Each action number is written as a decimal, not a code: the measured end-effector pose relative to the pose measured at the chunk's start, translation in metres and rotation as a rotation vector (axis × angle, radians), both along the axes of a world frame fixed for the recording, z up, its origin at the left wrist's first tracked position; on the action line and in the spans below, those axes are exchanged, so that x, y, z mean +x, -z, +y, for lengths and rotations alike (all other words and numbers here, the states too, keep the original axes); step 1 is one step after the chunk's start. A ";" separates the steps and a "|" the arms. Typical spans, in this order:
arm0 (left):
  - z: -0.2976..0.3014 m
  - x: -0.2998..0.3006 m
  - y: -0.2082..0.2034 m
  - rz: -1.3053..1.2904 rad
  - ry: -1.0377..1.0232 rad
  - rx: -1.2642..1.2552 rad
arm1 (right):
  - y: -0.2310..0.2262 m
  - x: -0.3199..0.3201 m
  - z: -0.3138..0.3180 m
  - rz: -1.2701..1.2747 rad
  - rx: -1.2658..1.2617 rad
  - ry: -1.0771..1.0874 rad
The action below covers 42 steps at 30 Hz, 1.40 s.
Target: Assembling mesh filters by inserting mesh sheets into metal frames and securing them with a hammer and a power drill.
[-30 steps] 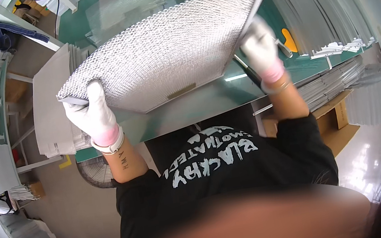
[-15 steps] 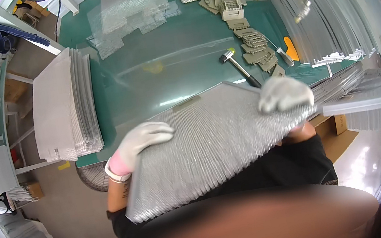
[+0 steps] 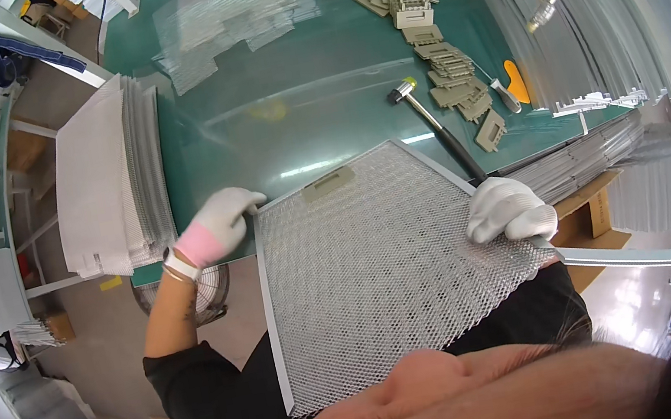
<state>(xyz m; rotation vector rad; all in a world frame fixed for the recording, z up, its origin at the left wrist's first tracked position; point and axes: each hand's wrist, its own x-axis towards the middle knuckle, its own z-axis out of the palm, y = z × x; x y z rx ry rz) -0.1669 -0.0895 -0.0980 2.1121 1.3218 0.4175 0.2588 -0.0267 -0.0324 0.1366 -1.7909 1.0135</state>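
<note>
Silver mesh panel (image 3: 363, 275) now hangs low at the near edge of the green bench (image 3: 337, 56); a second ago it was raised over the bench top. Half a second ago left hand (image 3: 221, 220) lay across its far edge; now it's at the far left corner, fingers bent together, can't tell if pinching. Right hand (image 3: 509, 213) has stayed on the right edge, fingers curled together over it; thumb hidden. Metal strip (image 3: 649, 252) juts right of the bench's near edge.

On bench: hammer (image 3: 442, 129) and tan plates (image 3: 454, 72) right of centre, clear sheets (image 3: 226, 16) far left. Stacked mesh sheets (image 3: 98, 177) along bench's left side. Off bench: fan (image 3: 210, 291) below near left corner, open carton (image 3: 594, 234) below near right.
</note>
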 end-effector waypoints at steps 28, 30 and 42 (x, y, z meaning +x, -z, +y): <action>-0.019 0.063 -0.094 -0.805 -0.609 0.929 | -0.049 -0.082 0.084 -0.078 -0.401 0.399; -0.007 0.057 -0.089 -0.994 -0.762 0.944 | -0.049 -0.085 0.079 -0.079 -0.316 0.343; -0.001 0.054 -0.082 -0.936 0.435 0.701 | -0.018 -0.044 0.064 -0.058 -0.166 0.129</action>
